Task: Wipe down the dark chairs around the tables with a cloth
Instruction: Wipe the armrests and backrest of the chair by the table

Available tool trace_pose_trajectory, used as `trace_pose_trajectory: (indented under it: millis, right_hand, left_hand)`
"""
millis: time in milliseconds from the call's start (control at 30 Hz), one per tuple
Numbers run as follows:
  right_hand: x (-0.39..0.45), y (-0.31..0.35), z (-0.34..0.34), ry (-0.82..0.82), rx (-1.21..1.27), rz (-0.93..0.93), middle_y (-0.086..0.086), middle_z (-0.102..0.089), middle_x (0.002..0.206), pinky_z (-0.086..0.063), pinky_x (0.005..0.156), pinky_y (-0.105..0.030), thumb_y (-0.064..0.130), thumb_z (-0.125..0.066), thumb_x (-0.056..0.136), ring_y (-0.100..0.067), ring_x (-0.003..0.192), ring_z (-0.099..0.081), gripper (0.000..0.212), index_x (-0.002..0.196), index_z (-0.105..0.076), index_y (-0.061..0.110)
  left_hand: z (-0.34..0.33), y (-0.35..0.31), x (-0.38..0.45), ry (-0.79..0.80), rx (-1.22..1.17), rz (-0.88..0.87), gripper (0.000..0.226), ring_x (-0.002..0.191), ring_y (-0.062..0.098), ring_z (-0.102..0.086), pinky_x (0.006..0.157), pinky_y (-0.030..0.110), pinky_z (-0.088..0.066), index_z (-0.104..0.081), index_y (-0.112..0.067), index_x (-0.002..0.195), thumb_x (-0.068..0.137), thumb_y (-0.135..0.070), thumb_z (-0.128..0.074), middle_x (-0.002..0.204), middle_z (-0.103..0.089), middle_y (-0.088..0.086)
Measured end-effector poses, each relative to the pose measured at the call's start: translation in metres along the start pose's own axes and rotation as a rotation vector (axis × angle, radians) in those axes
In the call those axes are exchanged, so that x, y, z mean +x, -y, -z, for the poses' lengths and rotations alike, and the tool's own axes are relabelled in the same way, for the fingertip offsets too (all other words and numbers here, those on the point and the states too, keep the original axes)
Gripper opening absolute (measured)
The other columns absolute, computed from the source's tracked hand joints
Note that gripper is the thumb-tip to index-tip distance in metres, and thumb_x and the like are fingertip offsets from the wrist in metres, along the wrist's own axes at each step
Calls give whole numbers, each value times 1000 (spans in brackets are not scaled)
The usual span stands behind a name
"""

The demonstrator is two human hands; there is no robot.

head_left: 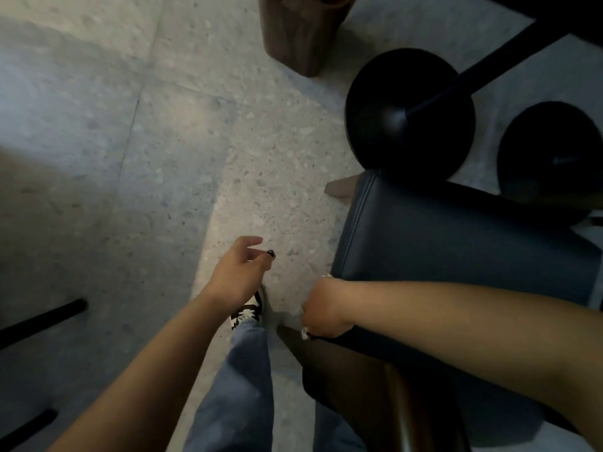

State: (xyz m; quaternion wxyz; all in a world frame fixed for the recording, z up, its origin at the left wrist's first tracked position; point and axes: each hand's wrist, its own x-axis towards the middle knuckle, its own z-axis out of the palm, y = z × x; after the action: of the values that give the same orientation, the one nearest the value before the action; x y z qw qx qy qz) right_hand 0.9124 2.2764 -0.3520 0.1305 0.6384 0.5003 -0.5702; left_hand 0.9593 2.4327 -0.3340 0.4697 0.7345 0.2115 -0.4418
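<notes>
A dark chair with a blue-grey padded seat point(456, 249) and a brown wooden back point(375, 386) stands at the lower right. My right hand point(323, 308) is curled into a fist at the seat's near left corner, where seat and back meet. Small white bits of what looks like the cloth point(305, 333) poke out above and below the fist; the rest of it is hidden. My left hand point(241, 269) hovers over the floor to the left of the chair with its fingers relaxed and nothing in it.
Two black round table bases point(411, 115) point(551, 151) stand just beyond the chair, one with a black post. A brown wooden pedestal point(300, 34) is at the top. Black furniture legs point(42, 318) cross the left edge. My jeans leg and shoe point(248, 311) are on the speckled floor point(163, 158).
</notes>
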Motion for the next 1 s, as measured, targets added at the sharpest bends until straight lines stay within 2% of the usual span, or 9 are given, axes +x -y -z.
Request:
trace_pose_trajectory:
  millis: [200, 333, 433, 500, 533, 600, 667, 833, 1000]
  right_hand:
    - [-11, -28, 2, -75, -47, -127, -3, -49, 138, -50, 90, -42, 25, -47, 97, -25, 121, -52, 39, 135, -48, 19]
    - [-47, -95, 5, -320, 39, -322, -5, -63, 116, -51, 82, -37, 20, -50, 92, -26, 102, -61, 23, 111, -64, 17]
    - [-73, -137, -5, -568, 78, -446, -6, -65, 107, -47, 82, -37, 20, -47, 94, -26, 95, -61, 20, 103, -64, 17]
    - [-83, -152, -24, -823, 297, -538, -8, -61, 111, -42, 86, -36, 24, -44, 96, -29, 101, -58, 22, 107, -60, 14]
    - [-86, -155, -32, -935, 450, -587, -9, -59, 115, -40, 85, -34, 25, -43, 97, -30, 104, -56, 24, 109, -58, 13]
    - [-87, -156, -44, -1093, 709, -675, -9, -56, 118, -39, 82, -34, 23, -42, 96, -31, 107, -54, 23, 109, -56, 11]
    - [-87, -158, -50, -1178, 909, -755, -11, -56, 121, -43, 84, -36, 24, -40, 96, -33, 109, -55, 25, 110, -56, 10]
    - [-108, -174, -85, -1181, 1087, -887, -16, -60, 123, -45, 89, -37, 25, -39, 97, -34, 113, -56, 33, 117, -58, 7]
    - [-130, -176, -133, -1193, 1058, -918, -16, -59, 121, -44, 87, -37, 22, -39, 97, -34, 112, -55, 28, 109, -59, 5]
  left_hand:
    - [-23, -18, -2, -75, -139, 48, 38, 97, 21, -65, 93, 40, -47, -46, -10, 132, 95, -11, -54, 110, -68, 11]
    - [-52, -34, 1, -65, -132, 24, 39, 98, 21, -65, 85, 34, -48, -45, -10, 133, 95, -10, -54, 108, -68, 8]
    - [-78, -48, 11, -55, -33, -27, 46, 98, 18, -64, 76, 29, -50, -43, -13, 136, 93, -14, -58, 113, -65, 3]
    - [-96, -60, 17, -29, 92, -96, 56, 109, 18, -59, 80, 31, -52, -37, -15, 141, 91, -17, -62, 132, -54, 5]
    - [-104, -66, 20, -8, 197, -154, 65, 122, 21, -51, 93, 36, -50, -31, -15, 145, 90, -20, -64, 143, -44, 8]
    - [-119, -81, 24, 52, 473, -311, 85, 144, 26, -23, 115, 42, -29, -14, -15, 153, 86, -28, -65, 157, -17, 9]
    - [-133, -97, 27, 104, 686, -467, 101, 149, 25, 6, 120, 40, -10, 2, -17, 154, 82, -35, -67, 161, 6, 9]
    - [-169, -120, 31, 140, 1189, -576, 120, 143, 34, 26, 118, 42, 6, 19, -5, 150, 80, -53, -66, 156, 27, 16]
    - [-197, -125, 31, 153, 1524, -658, 134, 142, 31, 31, 114, 61, 0, 27, -10, 147, 70, -72, -63, 153, 34, 9]
